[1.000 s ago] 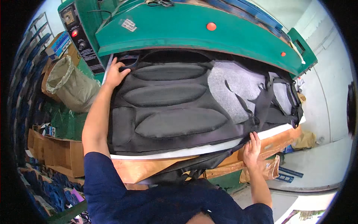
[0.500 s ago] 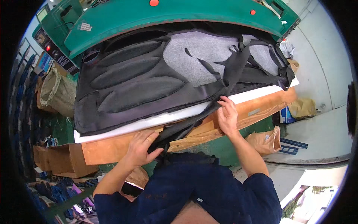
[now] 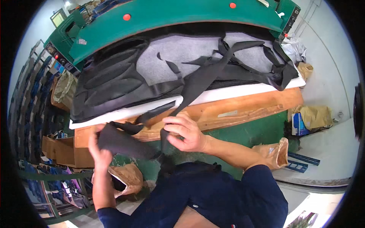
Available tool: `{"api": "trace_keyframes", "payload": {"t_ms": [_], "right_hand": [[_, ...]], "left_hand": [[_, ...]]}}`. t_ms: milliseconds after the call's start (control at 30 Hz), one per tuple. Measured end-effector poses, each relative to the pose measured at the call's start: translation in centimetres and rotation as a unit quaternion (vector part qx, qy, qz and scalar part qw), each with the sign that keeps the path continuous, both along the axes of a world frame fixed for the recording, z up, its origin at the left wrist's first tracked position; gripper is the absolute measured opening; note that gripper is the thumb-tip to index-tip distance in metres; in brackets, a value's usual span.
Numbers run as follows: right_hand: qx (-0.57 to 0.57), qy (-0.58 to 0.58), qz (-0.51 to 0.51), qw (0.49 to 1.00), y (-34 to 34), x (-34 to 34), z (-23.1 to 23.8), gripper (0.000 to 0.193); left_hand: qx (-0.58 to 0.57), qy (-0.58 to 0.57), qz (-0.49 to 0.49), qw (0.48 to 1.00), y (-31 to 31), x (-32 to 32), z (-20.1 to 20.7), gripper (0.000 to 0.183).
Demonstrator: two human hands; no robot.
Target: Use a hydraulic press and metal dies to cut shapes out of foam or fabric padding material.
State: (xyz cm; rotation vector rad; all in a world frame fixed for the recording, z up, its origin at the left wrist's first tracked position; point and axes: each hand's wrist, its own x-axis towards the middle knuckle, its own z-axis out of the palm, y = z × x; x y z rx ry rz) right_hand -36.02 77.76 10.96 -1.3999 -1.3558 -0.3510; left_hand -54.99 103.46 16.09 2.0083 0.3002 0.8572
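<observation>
My left hand point(image 3: 99, 150), slightly blurred, grips the edge of a black fabric offcut point(image 3: 123, 142) in front of the bench. Beside it my right hand point(image 3: 186, 133) is closed on a black fabric strip point(image 3: 195, 85), which trails up and right over the work. Behind both hands lies a thick stack of black fabric point(image 3: 114, 93), with rounded cut shapes at its left. Large openings through it bare a grey speckled sheet point(image 3: 197, 45), where thin black scraps lie. Under the stack shows a white board point(image 3: 209, 94).
A wooden ledge point(image 3: 254, 104) fronts the white board. The green machine beam point(image 3: 171, 17) with red buttons spans behind the stack. Near the floor stand a cardboard box point(image 3: 64, 152), a paper sack point(image 3: 131, 180) and another paper bag point(image 3: 279, 154). Rows of dark pieces point(image 3: 28, 110) hang at left.
Both hands have drawn back from the bench, the left one moving left with the offcut and the right one left and nearer my body. The long strip has been pulled toward me.
</observation>
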Motion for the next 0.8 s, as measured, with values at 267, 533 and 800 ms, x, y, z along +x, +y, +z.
{"api": "trace_keyframes", "payload": {"t_ms": [267, 533, 800], "right_hand": [[-0.102, 0.202, 0.16, 0.961, -2.0, 1.1, -1.2, 0.069], [-0.061, 0.196, -0.283, 0.937, -14.7, 15.1, -2.7, 0.026], [0.318, 0.435, -0.105, 0.836, -24.1, 11.9, 21.2, 0.022]], "left_hand": [[0.001, -0.1, -0.413, 0.905, -15.6, 10.4, 8.0, 0.036], [-0.398, -0.176, -0.408, 0.803, -15.5, 11.6, 11.7, 0.012], [-0.29, 0.026, -0.474, 0.831, -18.1, 15.7, 6.7, 0.032]]}}
